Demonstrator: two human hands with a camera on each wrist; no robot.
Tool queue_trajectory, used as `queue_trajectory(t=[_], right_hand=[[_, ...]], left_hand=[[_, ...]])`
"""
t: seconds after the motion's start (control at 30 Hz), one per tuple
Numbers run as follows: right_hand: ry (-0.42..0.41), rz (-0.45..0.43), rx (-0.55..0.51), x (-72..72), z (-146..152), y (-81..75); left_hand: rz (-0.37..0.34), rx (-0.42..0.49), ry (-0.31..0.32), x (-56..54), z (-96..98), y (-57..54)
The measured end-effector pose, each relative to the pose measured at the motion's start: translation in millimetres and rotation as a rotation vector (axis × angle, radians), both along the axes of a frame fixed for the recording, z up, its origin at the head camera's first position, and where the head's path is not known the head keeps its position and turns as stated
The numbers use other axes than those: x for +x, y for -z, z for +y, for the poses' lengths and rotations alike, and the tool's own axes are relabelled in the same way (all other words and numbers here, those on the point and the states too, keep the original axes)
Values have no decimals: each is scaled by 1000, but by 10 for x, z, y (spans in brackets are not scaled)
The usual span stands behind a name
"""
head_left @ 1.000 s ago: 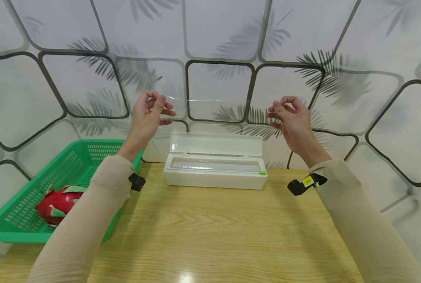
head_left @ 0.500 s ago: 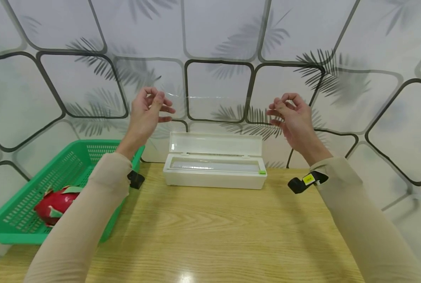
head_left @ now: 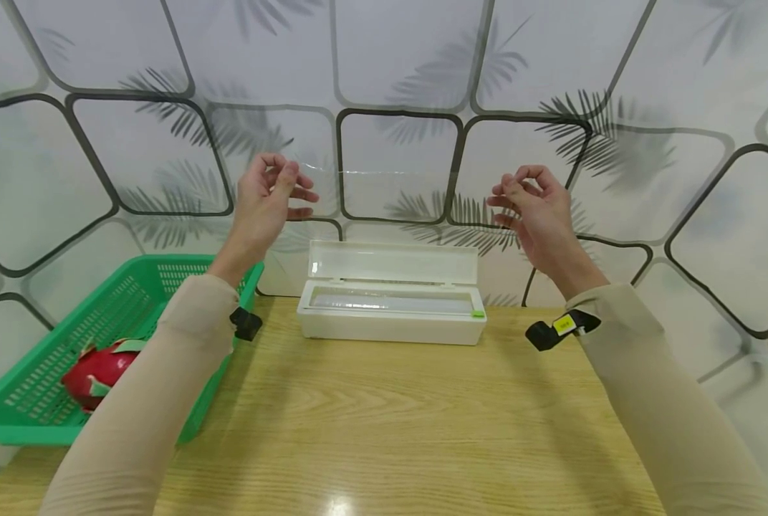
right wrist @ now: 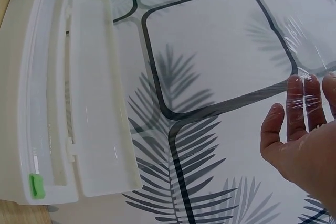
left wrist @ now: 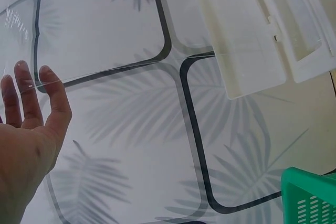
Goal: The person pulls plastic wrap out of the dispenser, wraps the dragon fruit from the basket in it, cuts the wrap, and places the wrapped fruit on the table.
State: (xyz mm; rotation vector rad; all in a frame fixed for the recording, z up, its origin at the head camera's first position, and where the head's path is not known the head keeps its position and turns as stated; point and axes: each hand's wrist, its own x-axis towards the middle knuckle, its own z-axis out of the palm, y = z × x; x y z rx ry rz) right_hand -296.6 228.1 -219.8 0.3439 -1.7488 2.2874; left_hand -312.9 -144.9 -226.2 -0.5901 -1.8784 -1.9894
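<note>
A nearly invisible sheet of cling film point(head_left: 384, 173) is stretched between my two raised hands, its top edge a thin shiny line. My left hand point(head_left: 263, 208) pinches one corner between thumb and forefinger, the other fingers loosely spread. At the opposite corner my right hand point(head_left: 539, 218) pinches the film the same way; creases show over its fingers point(right wrist: 296, 106) in the right wrist view. Below and between the hands stands a white cling film dispenser point(head_left: 393, 330), lid raised, with a film roll point(head_left: 390, 302) inside. Where the clear sheet's lower end lies is hard to see.
On the left of the wooden table point(head_left: 384, 416) sits a green plastic basket point(head_left: 10, 433), partly under my left forearm. It holds a red dragon fruit point(head_left: 97, 369). A patterned wall point(head_left: 397, 64) rises close behind the dispenser, which has a green slider point(head_left: 477, 314).
Both hands have risen a little, the left also drifting slightly left, and the film's top edge has gone up with them. The dispenser and basket have stayed put.
</note>
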Motion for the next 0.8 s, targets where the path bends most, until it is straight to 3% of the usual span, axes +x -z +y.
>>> queue_trajectory(t=[0.8], right_hand=[[18, -18, -6, 40, -7, -117]], left_hand=[[36, -4, -26, -2, -3, -81]])
